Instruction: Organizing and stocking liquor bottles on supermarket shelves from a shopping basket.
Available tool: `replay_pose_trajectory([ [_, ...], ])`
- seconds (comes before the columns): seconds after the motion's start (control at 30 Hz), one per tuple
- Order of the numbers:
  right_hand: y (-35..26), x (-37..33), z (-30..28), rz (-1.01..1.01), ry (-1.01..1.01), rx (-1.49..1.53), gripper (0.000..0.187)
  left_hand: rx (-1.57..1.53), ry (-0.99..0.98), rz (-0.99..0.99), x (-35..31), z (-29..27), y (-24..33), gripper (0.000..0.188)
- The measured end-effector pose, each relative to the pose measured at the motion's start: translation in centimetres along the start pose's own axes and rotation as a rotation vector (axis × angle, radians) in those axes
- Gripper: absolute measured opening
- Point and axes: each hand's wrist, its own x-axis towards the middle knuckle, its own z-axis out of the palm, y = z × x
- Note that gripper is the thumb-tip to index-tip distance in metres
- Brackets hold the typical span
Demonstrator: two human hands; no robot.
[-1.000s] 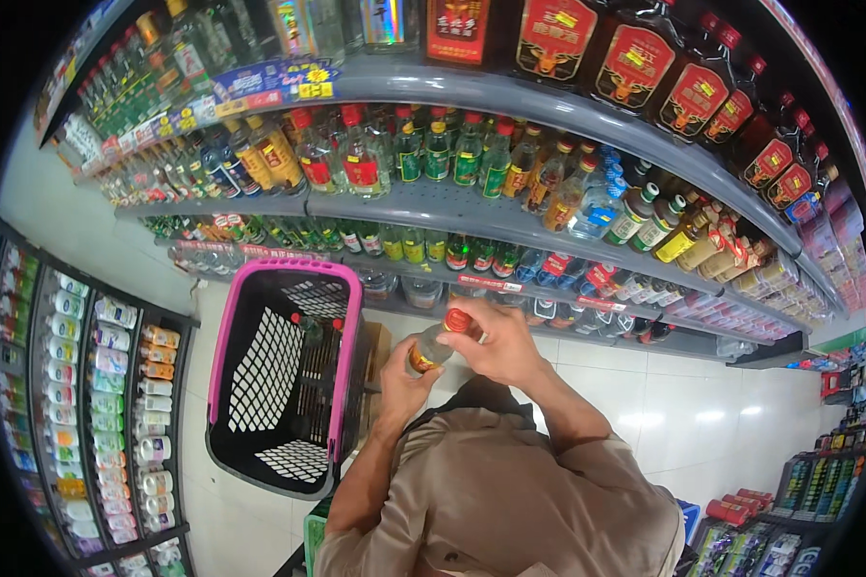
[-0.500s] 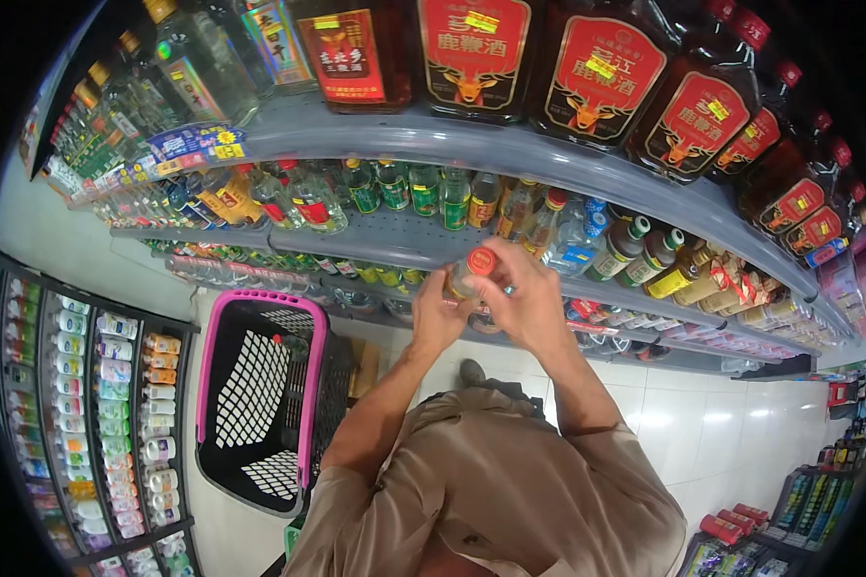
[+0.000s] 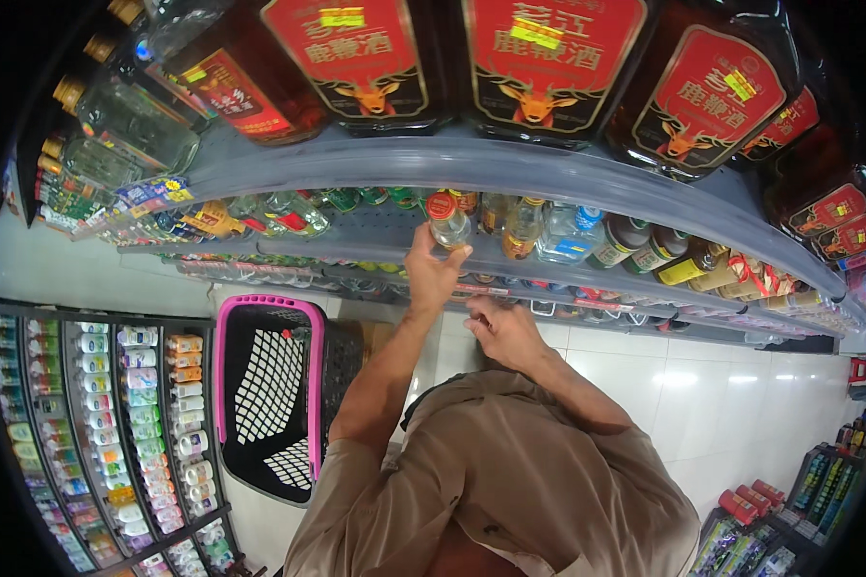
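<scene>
My left hand (image 3: 433,274) is raised to the edge of the second shelf. Its fingers and thumb are closed round a small clear glass bottle (image 3: 450,231) with a red cap, tilted toward me. Lower and to the right, my right hand (image 3: 510,332) is in front of my chest, apart from the bottle. Its fingers are loosely curled, with a gap to the thumb, and nothing shows in them. Just right of the held bottle stand a yellow-labelled bottle (image 3: 522,231) and a clear bottle with a blue label (image 3: 570,236).
Above, a shelf lip (image 3: 433,163) juts out under large dark bottles with red labels (image 3: 558,67). A black shopping basket with a pink rim (image 3: 223,385) stands at my left. Racks of plastic bottles (image 3: 144,413) line the far left; white floor tiles (image 3: 625,385) lie right.
The bottle has moved up and left to the shelf in my left hand. My right hand has let go of it and dropped back toward my body.
</scene>
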Motion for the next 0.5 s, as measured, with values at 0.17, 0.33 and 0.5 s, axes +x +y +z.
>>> replay_pose_trajectory([
  [0.17,2.0,0.0,0.8,-0.058,-0.005,0.051,0.025,0.005,-0.008,-0.04,0.7,0.6,-1.9,0.056],
  [0.33,2.7,0.3,1.1,-0.063,-0.023,0.127,0.024,-0.099,-0.04,-0.132,1.1,0.9,-2.5,0.057],
  [0.5,3.0,0.3,0.9,0.052,-0.167,0.112,0.025,-0.022,-0.052,-0.177,1.0,1.0,-1.9,0.057],
])
